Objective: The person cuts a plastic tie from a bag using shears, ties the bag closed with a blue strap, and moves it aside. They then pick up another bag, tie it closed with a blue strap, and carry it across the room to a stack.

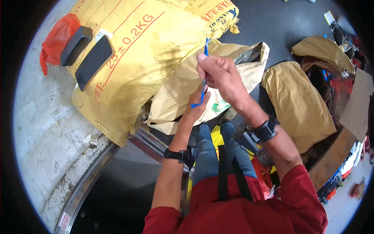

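Observation:
A narrow blue strip (205, 47), perhaps plastic tape or ribbon, runs between my two hands. My right hand (223, 76) is closed in a pinch on it, thumb uppermost, and one end sticks up above the fingers. Just below and to the left, my left hand (198, 104) is closed around the lower part, with the tail lying across it. My right hand partly hides the left fingertips. Both hands are over a crumpled tan sack (171, 103), its mouth gaping at the upper right and a green mark near its lower edge.
Large yellow printed sacks (144, 43) are heaped at the left. On them lie a dark phone-like slab (94, 62), a black box (76, 45) and a red plastic bag (58, 37). Another tan sack (298, 103) leans at right, beside cardboard (357, 105) and colourful scraps.

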Motion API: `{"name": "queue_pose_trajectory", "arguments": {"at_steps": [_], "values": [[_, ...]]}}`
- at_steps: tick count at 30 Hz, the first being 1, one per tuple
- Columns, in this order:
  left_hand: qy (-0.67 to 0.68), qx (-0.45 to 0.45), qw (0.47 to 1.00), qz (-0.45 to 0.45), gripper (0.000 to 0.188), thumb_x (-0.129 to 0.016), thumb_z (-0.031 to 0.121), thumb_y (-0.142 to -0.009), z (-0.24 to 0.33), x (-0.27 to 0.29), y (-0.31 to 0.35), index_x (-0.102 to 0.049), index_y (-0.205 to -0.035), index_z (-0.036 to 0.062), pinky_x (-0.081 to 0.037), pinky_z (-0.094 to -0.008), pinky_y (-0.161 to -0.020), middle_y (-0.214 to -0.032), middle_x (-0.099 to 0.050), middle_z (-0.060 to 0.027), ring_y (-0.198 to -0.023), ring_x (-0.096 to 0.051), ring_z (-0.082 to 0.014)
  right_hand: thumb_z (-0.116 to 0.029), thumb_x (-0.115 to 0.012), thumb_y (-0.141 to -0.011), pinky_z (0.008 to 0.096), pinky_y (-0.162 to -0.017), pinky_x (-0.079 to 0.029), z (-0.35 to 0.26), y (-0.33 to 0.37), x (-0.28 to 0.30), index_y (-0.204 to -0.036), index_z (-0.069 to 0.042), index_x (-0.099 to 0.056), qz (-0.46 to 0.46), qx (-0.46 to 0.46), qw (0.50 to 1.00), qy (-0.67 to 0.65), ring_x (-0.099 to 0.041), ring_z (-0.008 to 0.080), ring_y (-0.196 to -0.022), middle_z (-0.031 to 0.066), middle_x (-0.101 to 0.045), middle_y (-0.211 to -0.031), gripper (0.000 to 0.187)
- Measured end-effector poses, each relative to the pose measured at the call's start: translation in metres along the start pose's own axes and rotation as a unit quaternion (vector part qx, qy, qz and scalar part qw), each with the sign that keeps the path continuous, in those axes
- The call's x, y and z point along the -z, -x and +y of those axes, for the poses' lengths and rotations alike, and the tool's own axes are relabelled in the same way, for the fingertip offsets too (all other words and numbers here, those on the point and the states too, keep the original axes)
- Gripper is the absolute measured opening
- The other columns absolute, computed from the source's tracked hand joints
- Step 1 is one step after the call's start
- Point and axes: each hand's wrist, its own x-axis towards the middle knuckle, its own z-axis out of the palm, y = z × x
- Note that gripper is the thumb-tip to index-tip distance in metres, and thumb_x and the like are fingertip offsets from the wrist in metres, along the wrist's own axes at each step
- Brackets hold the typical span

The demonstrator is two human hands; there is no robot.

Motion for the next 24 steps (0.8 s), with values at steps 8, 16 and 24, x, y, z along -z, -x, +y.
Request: {"name": "queue_pose_trajectory", "arguments": {"at_steps": [8,16,24], "values": [[-0.132,-0.097,0.964,0.21,0.018,-0.056,0.014,-0.076,0.003,-0.018,-0.017,-0.057,-0.092,0.0076,-0.045,-0.0423,-0.059,-0.079,-0.058,-0.0155,-0.072,-0.057,-0.0355,-0.035,-0.05,-0.086,0.0209,-0.042,-0.027,0.005,-0.007,-0.008,-0.062,-0.005,-0.057,-0.139,-0.003,0.984,0.115,-0.033,0.0043,-0.044,-0.0051,-0.038,-0.047,0.04],[-0.244,-0.112,0.962,-0.047,0.024,-0.052,0.021,-0.082,0.024,0.033,-0.045,-0.057,-0.083,-0.0021,-0.043,-0.041,-0.068,-0.081,-0.055,-0.0205,-0.078,-0.054,-0.0352,-0.024,-0.046,-0.091,0.0247,-0.054,-0.044,0.002,0.032,0.083,-0.091,-0.002,-0.063,0.156,0.143,0.91,0.357,-0.053,0.0092,-0.059,0.0058,-0.06,-0.07,0.029],[-0.155,0.089,0.973,-0.149,0.033,-0.045,0.028,-0.085,0.075,0.034,-0.063,-0.064,-0.081,0.0016,-0.043,-0.0322,-0.063,-0.077,-0.062,-0.017,-0.066,-0.057,-0.0247,-0.026,-0.042,-0.093,0.025,-0.067,-0.046,0.06,0.105,0.072,-0.09,0.003,-0.06,0.154,0.097,0.977,0.112,-0.057,0.0115,-0.072,0.0067,-0.061,-0.079,0.035]]}}
